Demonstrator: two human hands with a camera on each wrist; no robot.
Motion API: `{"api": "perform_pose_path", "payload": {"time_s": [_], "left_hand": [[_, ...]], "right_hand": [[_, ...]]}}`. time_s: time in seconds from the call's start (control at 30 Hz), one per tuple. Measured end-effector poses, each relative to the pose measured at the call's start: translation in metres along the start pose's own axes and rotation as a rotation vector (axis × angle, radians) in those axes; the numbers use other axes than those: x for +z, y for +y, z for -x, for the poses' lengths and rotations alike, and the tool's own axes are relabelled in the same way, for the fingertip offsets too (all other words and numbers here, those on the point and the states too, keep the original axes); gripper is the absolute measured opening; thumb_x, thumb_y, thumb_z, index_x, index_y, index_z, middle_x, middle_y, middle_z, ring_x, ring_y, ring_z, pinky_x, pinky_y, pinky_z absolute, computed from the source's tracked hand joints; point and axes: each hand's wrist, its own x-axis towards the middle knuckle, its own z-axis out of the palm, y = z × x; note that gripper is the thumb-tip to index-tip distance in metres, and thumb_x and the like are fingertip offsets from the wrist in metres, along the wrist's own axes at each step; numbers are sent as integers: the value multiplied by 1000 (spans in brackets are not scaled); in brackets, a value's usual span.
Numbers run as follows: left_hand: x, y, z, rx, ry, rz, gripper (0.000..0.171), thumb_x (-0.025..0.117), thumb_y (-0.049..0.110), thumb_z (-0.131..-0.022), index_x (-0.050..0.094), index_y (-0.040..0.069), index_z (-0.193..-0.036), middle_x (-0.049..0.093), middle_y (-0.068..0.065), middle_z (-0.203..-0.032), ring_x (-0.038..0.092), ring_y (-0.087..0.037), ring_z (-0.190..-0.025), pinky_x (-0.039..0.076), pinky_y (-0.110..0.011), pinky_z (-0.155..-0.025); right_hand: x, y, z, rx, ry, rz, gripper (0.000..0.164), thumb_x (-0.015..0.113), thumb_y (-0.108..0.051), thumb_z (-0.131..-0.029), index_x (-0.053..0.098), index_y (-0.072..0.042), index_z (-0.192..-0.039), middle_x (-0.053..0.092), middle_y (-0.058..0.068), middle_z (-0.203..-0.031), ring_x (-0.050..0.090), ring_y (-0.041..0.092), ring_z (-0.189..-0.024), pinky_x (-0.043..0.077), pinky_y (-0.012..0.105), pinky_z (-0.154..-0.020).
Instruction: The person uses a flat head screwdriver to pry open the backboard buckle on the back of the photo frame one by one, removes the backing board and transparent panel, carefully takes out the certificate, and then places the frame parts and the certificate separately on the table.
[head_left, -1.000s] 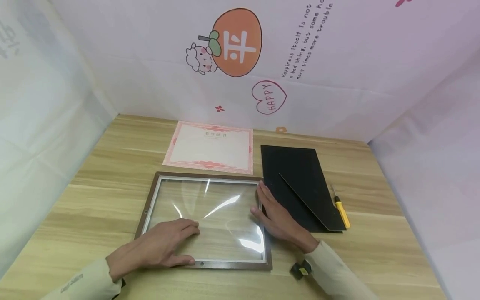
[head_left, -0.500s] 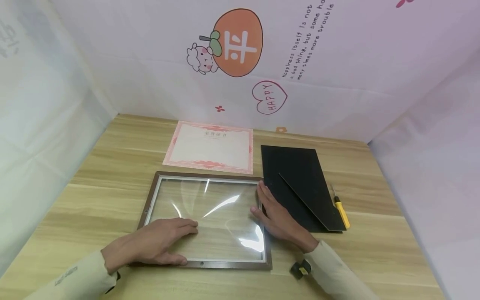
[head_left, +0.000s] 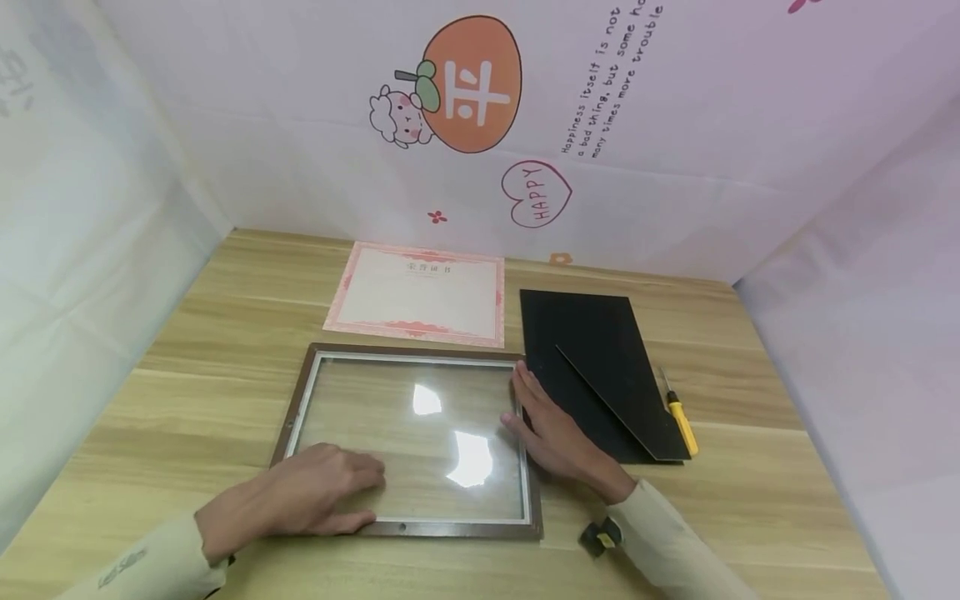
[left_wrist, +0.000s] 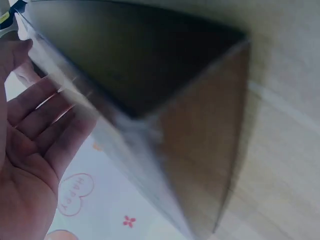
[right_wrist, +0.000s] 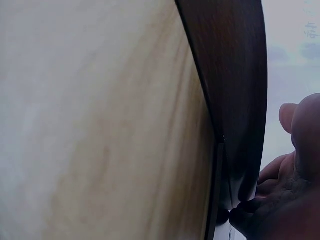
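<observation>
A brown picture frame (head_left: 468,528) with a pale inner border lies on the wooden table, a clear sheet (head_left: 390,392) filling its opening. My left hand (head_left: 315,492) is over its front left corner, thumb at the front edge and fingers above the sheet. In the left wrist view those fingers (left_wrist: 60,112) extend loosely, palm in sight, tips at the frame's edge. Along the right side my right hand (head_left: 553,433) rests with straight fingers on the frame. The right wrist view shows the frame's dark side (right_wrist: 232,75) with that hand's fingers beside it.
Behind the frame lies a certificate sheet (head_left: 420,296) with a pink border. Two black boards (head_left: 585,325) overlap to the right, one tilted. A yellow-handled screwdriver (head_left: 682,425) lies beside them. White printed cloth (head_left: 300,150) walls the table's back and sides.
Curved streaks of glare on the clear sheet have become two flat bright patches. My left hand has moved slightly left; the right hand has stayed in place.
</observation>
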Motion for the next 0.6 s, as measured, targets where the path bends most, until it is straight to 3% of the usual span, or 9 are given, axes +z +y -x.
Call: {"api": "perform_pose_path", "payload": {"time_s": [0.13, 0.23, 0.37, 0.47, 0.53, 0.6], "left_hand": [[-6, 7, -1, 55, 86, -48, 10, 71, 20, -89, 72, 11, -92, 74, 2, -86, 70, -6, -72, 56, -15, -63], [-13, 12, -3, 73, 161, -97, 4, 69, 11, -89, 71, 9, -91, 76, 0, -86, 73, -9, -74, 57, -15, -63], [-23, 16, -4, 66, 238, -140, 21, 48, 10, -102, 67, 5, -96, 77, -5, -87, 72, -10, -70, 57, -14, -61], [-30, 17, -6, 43, 250, -155, 42, 25, 15, -109, 64, 4, -101, 77, -6, -88, 72, -10, -69, 57, -15, -60], [-33, 16, -7, 33, 248, -181, 45, 20, 16, -109, 63, 2, -103, 77, -7, -88, 73, -12, -70, 58, -18, -60], [-35, 15, -8, 26, 249, -210, 33, 29, 7, -107, 61, 2, -104, 76, -6, -87, 72, -11, -69, 58, -18, -59]], "right_hand": [[1, 2, -1, -16, 20, 0, 65, 36, -36, -107, 11, -4, -157, 1, 9, -167, 7, 30, -154, 15, 52, -124], [1, 3, -2, -13, 25, -13, 62, 34, -34, -108, 12, -3, -156, 2, 9, -166, 8, 30, -154, 16, 53, -124], [-1, 4, -2, -4, 18, -33, 63, 36, -35, -108, 12, -4, -156, 1, 9, -166, 7, 29, -154, 15, 52, -124], [-2, 5, -2, -6, 7, -41, 64, 37, -37, -107, 11, -4, -157, 0, 8, -167, 6, 29, -154, 14, 53, -124], [-2, 6, -2, -11, 3, -44, 65, 37, -37, -107, 11, -5, -157, 0, 7, -167, 6, 28, -154, 14, 52, -124], [-2, 6, -2, -19, 0, -46, 65, 37, -37, -107, 11, -5, -157, 0, 7, -167, 6, 28, -154, 14, 52, -124]]}}
